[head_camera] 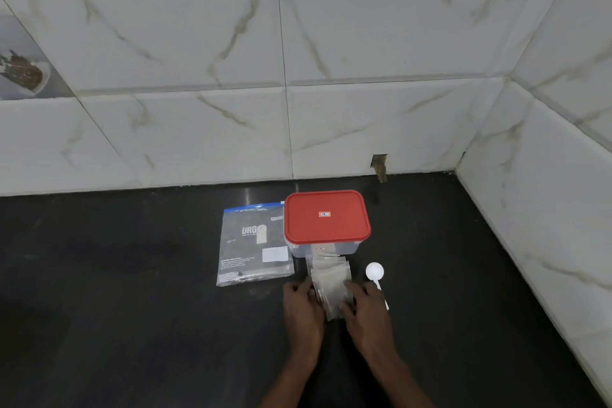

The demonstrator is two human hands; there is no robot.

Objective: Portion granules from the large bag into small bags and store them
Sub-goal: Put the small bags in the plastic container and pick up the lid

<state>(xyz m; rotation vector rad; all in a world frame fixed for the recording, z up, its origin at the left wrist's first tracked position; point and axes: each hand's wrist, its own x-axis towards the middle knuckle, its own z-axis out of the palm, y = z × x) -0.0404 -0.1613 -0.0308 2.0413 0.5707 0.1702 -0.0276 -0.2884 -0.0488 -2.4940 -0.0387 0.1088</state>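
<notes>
While both hands meet low on the dark tabletop (132,275), the small bags (331,278) sit stacked between them. The left hand (303,303) pinches the stack's left edge and the right hand (366,306) curls over its right edge, so each grip is closed on the clear plastic, though blur softens the fingers. The stack fans out from the front of the container (347,249), red lid (326,225) on top. Just left of it lies the large bag (251,248) — flat, printed side up. To the right, the spoon (375,272) lies bowl away, with its handle running along the right hand's outer side.
</notes>
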